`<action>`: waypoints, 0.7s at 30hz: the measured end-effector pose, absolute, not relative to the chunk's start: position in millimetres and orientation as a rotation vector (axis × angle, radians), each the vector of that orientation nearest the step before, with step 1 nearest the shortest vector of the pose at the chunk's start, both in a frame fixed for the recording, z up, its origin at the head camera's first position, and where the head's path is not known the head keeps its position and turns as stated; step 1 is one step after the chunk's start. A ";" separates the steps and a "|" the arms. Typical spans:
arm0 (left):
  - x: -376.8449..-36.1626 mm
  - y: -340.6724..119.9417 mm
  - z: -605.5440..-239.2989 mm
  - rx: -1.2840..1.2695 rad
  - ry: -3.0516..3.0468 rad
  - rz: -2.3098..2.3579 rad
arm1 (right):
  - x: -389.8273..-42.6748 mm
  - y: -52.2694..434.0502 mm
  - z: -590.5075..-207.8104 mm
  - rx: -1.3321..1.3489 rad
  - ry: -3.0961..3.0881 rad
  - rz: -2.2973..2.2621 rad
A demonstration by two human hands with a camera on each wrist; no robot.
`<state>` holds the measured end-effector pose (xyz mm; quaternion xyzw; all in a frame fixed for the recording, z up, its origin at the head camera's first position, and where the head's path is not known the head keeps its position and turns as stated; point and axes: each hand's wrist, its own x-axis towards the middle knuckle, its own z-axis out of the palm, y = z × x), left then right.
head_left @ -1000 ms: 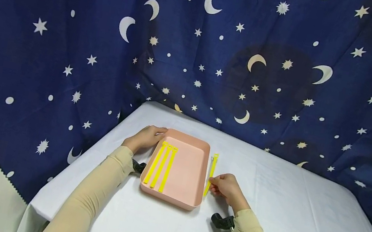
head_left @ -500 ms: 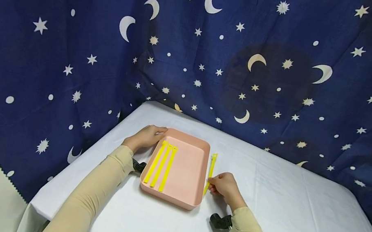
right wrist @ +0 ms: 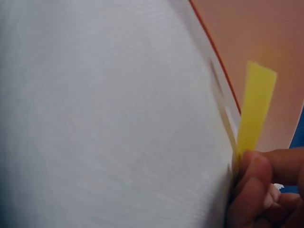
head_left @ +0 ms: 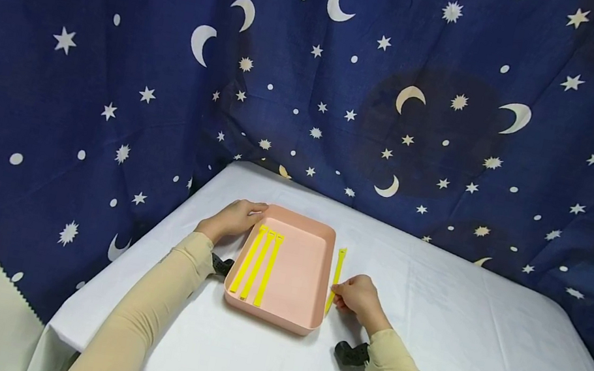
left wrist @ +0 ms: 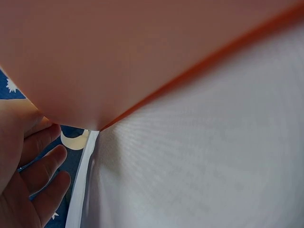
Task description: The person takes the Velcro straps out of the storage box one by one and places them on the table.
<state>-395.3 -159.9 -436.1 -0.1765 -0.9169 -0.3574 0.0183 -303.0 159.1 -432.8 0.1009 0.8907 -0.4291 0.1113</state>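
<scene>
In the head view, a shallow pink tray (head_left: pixel 297 272) stands on the table. Several flat yellow straps with slotted heads are about, and three of them (head_left: pixel 254 264) lie lengthwise side by side along the tray's left side. My left hand (head_left: pixel 232 219) touches the rim at the far left corner; in the left wrist view its fingers (left wrist: pixel 43 166) look loosely bent beside the outer wall. Just outside the tray's right wall, my right hand (head_left: pixel 362 298) pinches another yellow strap (head_left: pixel 339 264) between thumb and fingers. In the right wrist view, one end of this strap (right wrist: pixel 259 95) sticks up past the fingertips.
A white cloth (head_left: pixel 444 331) covers the table. Behind and to the left hangs a dark blue curtain (head_left: pixel 315 82) with moons and stars. A black wrist device (head_left: pixel 351 354) shows under the right forearm, and part of another (head_left: pixel 222 266) by the left wrist.
My right hand has shifted slightly left, toward the tray, still pinching the strap. The left hand, the tray and the three straps in it look unmoved.
</scene>
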 end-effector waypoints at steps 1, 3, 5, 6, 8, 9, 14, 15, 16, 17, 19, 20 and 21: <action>-395.3 -160.0 -435.9 -0.546 -2.848 -1.109 | -303.1 159.0 -433.2 0.296 2.619 -1.260; -395.3 -160.0 -435.8 -0.544 -2.850 -1.107 | -303.3 158.9 -434.0 0.298 2.631 -1.253; -395.2 -159.7 -435.7 -0.537 -2.853 -1.113 | -303.3 158.8 -434.2 0.296 2.641 -1.245; -395.1 -159.5 -435.7 -0.534 -2.855 -1.116 | -303.3 158.8 -434.3 0.297 2.645 -1.239; -394.9 -158.9 -435.5 -0.526 -2.858 -1.123 | -303.3 158.9 -433.9 0.293 2.652 -1.224; -394.8 -158.6 -435.4 -0.521 -2.859 -1.127 | -303.1 159.0 -433.6 0.294 2.653 -1.220; -395.2 -158.0 -435.4 -0.505 -2.868 -1.139 | -303.3 159.3 -433.0 0.307 2.640 -1.206; -395.2 -158.0 -435.5 -0.503 -2.870 -1.138 | -303.3 159.2 -432.9 0.313 2.636 -1.207; -395.5 -158.1 -435.7 -0.502 -2.871 -1.137 | -303.5 159.3 -433.0 0.316 2.633 -1.207; -395.4 -158.2 -435.8 -0.502 -2.872 -1.134 | -303.2 159.1 -432.7 0.313 2.633 -1.207; -395.7 -158.4 -436.4 -0.503 -2.873 -1.127 | -303.2 159.2 -432.9 0.314 2.635 -1.209; -395.9 -158.6 -436.7 -0.504 -2.874 -1.122 | -303.0 159.1 -432.8 0.310 2.636 -1.212; -396.0 -158.9 -437.0 -0.504 -2.875 -1.119 | -302.8 159.1 -432.8 0.310 2.636 -1.218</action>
